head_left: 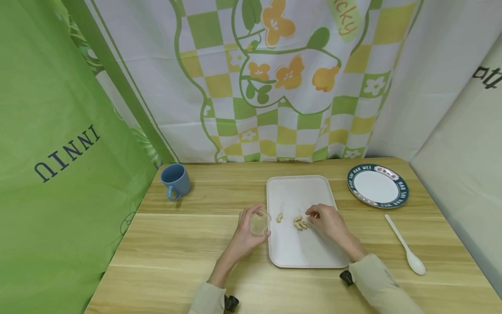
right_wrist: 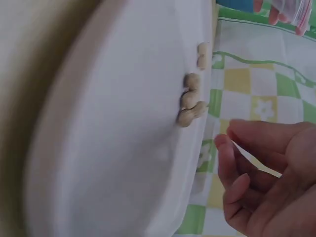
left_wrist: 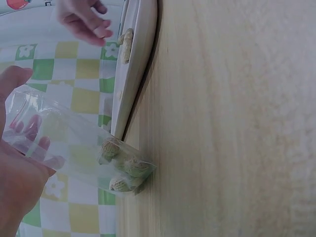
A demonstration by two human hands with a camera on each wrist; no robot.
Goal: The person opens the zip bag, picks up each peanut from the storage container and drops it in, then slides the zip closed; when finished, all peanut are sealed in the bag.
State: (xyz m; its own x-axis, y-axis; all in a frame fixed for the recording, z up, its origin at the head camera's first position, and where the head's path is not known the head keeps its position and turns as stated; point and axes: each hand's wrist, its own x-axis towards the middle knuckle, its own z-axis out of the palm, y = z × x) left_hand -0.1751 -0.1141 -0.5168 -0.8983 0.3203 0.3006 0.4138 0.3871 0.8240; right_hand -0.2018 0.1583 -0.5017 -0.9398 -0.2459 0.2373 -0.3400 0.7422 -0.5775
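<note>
My left hand (head_left: 245, 231) grips a clear plastic bag (left_wrist: 74, 138) by its mouth, fingers and thumb spread around the opening. Several unshelled peanuts (left_wrist: 129, 170) lie in the bottom of the bag, which hangs beside the left edge of a white tray (head_left: 290, 250). On the tray sits a small cluster of peanuts (head_left: 300, 224), with a single peanut (head_left: 279, 217) to its left. Over the right side of the cluster is my right hand (head_left: 329, 221). Its fingers are loosely bent, thumb and index tips close together, with nothing seen between them.
A blue mug (head_left: 176, 181) stands at the back left of the wooden table (head_left: 157, 253). At the back right lies a plate with a dark patterned rim (head_left: 404, 192), and a white spoon (head_left: 405, 246) is in front of it. A checked curtain (head_left: 274, 126) hangs behind the table.
</note>
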